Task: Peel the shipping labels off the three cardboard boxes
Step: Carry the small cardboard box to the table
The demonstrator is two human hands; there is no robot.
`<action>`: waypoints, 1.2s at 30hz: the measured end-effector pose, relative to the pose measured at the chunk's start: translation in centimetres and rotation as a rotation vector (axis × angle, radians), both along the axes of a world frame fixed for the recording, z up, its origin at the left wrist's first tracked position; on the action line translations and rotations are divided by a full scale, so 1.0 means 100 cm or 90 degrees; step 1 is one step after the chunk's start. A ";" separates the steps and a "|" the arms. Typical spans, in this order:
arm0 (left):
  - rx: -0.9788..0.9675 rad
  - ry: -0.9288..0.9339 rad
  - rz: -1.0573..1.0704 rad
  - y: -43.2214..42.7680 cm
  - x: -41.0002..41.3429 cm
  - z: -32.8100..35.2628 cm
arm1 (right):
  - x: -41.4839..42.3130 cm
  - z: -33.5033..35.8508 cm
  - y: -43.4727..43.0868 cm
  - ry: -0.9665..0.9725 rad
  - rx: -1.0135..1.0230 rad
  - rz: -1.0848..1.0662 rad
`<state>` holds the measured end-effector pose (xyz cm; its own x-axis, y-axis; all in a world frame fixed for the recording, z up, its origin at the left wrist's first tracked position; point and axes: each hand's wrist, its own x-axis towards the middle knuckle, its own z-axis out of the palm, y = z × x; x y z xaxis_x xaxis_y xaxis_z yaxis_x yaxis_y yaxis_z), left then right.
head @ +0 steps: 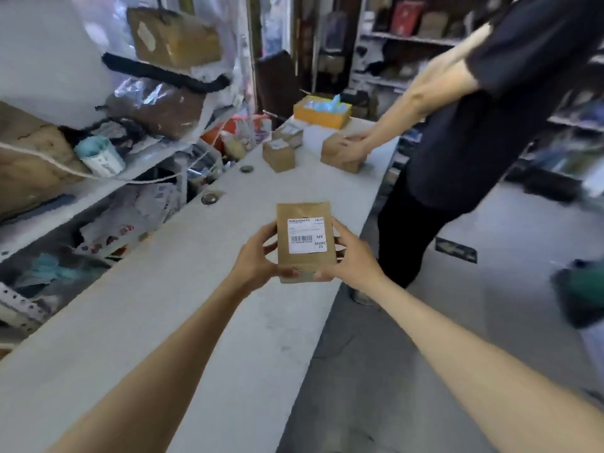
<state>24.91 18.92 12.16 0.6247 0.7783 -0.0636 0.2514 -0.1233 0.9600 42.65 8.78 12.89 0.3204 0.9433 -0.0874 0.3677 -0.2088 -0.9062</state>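
Above the grey surface (pixel 196 322), left grip (pixel 255 256) and right grip (pixel 351 259) clasp a cardboard box (pixel 304 210) — label (pixel 305 236) turned upward, seemingly for peeling.

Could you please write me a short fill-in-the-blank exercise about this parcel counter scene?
Counting the left hand and right hand, the held box is gripped by exactly ____ hands. Its shipping label is ____ in colour. The yellow carton farther along the counter holds ____ material.
Missing words: two; white; blue.
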 end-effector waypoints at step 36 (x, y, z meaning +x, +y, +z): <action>0.024 0.022 -1.279 -0.635 0.316 0.009 | -0.022 0.032 -0.641 0.006 -0.134 -1.312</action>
<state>56.52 -44.54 13.07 0.4400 -0.8929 -0.0955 -0.2288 -0.2143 0.9496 40.46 -55.30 16.05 0.6602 -0.7397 -0.1304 -0.4928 -0.2956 -0.8184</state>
